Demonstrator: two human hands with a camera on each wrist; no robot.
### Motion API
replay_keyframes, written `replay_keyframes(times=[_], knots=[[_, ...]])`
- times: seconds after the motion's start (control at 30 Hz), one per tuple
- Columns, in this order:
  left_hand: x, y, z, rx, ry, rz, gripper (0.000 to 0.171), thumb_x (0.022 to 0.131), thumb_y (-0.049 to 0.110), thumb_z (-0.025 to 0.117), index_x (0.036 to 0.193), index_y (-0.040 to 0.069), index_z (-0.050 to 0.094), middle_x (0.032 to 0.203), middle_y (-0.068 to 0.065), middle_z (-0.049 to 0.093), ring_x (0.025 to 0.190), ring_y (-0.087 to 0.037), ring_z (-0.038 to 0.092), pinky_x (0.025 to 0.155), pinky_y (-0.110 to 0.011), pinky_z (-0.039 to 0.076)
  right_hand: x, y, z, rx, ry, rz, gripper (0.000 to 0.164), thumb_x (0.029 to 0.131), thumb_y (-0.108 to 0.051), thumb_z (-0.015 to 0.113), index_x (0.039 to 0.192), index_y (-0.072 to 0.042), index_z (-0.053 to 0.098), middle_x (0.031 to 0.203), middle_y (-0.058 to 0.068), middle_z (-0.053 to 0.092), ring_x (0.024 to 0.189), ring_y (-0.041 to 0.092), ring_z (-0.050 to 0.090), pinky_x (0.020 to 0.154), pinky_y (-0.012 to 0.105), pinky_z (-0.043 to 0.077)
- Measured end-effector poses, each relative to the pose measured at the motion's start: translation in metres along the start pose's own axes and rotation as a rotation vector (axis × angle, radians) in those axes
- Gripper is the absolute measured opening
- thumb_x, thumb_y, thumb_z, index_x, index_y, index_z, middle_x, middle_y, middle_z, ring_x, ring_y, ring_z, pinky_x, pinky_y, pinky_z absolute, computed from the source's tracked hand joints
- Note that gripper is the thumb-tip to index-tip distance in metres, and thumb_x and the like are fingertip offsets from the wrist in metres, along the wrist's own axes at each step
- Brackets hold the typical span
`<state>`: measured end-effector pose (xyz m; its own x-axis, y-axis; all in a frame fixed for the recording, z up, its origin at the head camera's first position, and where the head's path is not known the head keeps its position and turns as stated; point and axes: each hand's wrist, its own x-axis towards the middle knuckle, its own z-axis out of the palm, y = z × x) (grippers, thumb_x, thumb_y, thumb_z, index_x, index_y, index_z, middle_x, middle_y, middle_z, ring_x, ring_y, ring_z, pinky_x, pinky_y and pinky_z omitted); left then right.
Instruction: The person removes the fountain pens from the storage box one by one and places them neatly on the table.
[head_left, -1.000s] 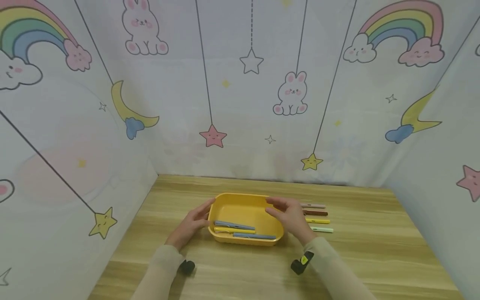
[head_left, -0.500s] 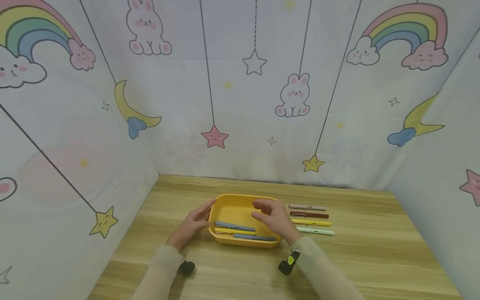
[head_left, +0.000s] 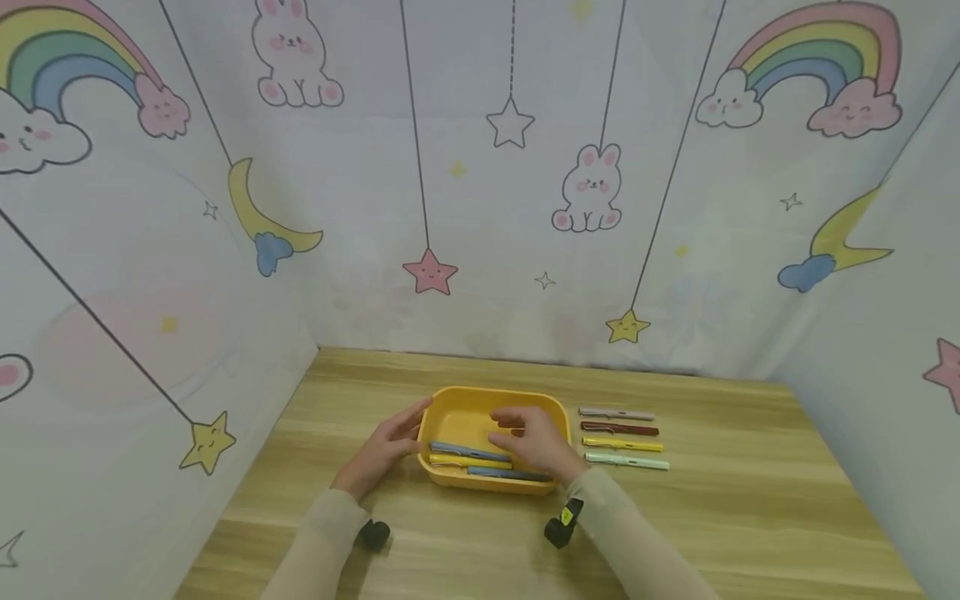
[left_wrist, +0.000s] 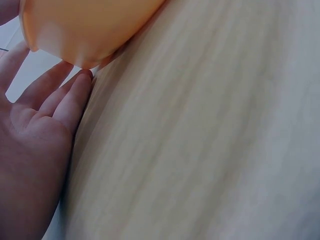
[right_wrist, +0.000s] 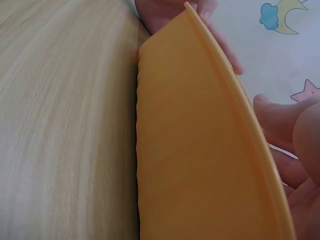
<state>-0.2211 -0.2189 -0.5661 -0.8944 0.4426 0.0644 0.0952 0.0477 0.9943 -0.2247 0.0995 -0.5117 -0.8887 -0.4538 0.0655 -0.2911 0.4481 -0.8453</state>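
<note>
A yellow plastic storage box (head_left: pixel 457 483) stands on the table. Inside, along its near side, lie a blue pen (head_left: pixel 472 452), a yellow pen (head_left: pixel 468 462) and another blue pen (head_left: pixel 504 474). My left hand (head_left: pixel 381 452) touches the box's left end with its fingers spread, and in the left wrist view those fingers (left_wrist: pixel 47 82) meet its outer wall. Over the right half of the box hovers my right hand (head_left: pixel 536 440), fingers loosely bent, with nothing seen between them. In the right wrist view the box wall hides part of that hand and the inside.
To the right of the box lie several pens in a row: a pinkish one (head_left: pixel 617 413), a dark red one (head_left: pixel 621 429), a yellow one (head_left: pixel 624 445) and a mint green one (head_left: pixel 627 461). A printed cloth backdrop (head_left: pixel 480 325) encloses the wooden table (head_left: pixel 465 550).
My right hand has moved left from the box's right end to over its inside, uncovering the row of pens at the right. The left hand stays at the left end.
</note>
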Motion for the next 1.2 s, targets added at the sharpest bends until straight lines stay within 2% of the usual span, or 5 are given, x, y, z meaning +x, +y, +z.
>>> replay_keyframes(times=[0.1, 0.23, 0.4, 0.9, 1.2], knots=[[0.002, 0.001, 0.000, -0.005, 0.010, -0.010, 0.074, 0.099, 0.006, 0.065, 0.165, 0.021, 0.035, 0.170, -0.008, 0.033, 0.154, -0.038, 0.035, 0.118, -0.029, 0.037, 0.002, 0.001, 0.001, -0.007, -0.009, 0.003, 0.041, 0.099, -0.019, 0.074, 0.136, -0.001, 0.068, 0.137, 0.016, 0.069, 0.125, 0.036, 0.066, 0.103, 0.051, 0.056], [0.005, 0.002, 0.000, 0.001, 0.005, -0.015, 0.074, 0.100, 0.006, 0.065, 0.166, 0.021, 0.035, 0.170, -0.008, 0.034, 0.154, -0.038, 0.035, 0.123, -0.043, 0.033, 0.005, 0.005, 0.001, -0.011, -0.028, 0.009, 0.040, 0.099, -0.016, 0.074, 0.136, -0.003, 0.068, 0.136, 0.013, 0.070, 0.124, 0.034, 0.066, 0.103, 0.049, 0.056], [0.006, 0.003, 0.000, -0.006, -0.010, 0.014, 0.075, 0.100, 0.004, 0.064, 0.166, 0.017, 0.032, 0.171, -0.011, 0.031, 0.155, -0.042, 0.031, 0.124, -0.057, 0.024, 0.007, 0.008, 0.002, -0.029, -0.046, -0.005, 0.040, 0.096, -0.010, 0.076, 0.135, -0.002, 0.069, 0.130, 0.013, 0.073, 0.119, 0.033, 0.070, 0.101, 0.050, 0.057], [0.003, 0.004, 0.000, -0.016, -0.009, 0.015, 0.074, 0.100, 0.003, 0.062, 0.166, 0.017, 0.032, 0.171, -0.012, 0.031, 0.155, -0.043, 0.030, 0.124, -0.059, 0.023, 0.011, 0.004, 0.008, -0.126, -0.100, 0.033, 0.026, 0.092, -0.006, 0.080, 0.118, -0.005, 0.078, 0.109, 0.006, 0.080, 0.102, 0.022, 0.076, 0.092, 0.042, 0.061], [0.001, 0.002, 0.000, 0.002, -0.002, -0.001, 0.074, 0.100, 0.004, 0.063, 0.166, 0.020, 0.033, 0.171, -0.011, 0.031, 0.154, -0.043, 0.032, 0.124, -0.059, 0.024, 0.011, 0.006, 0.012, -0.180, -0.102, 0.034, 0.027, 0.090, -0.002, 0.080, 0.117, -0.004, 0.078, 0.109, 0.006, 0.080, 0.101, 0.023, 0.077, 0.090, 0.042, 0.062]])
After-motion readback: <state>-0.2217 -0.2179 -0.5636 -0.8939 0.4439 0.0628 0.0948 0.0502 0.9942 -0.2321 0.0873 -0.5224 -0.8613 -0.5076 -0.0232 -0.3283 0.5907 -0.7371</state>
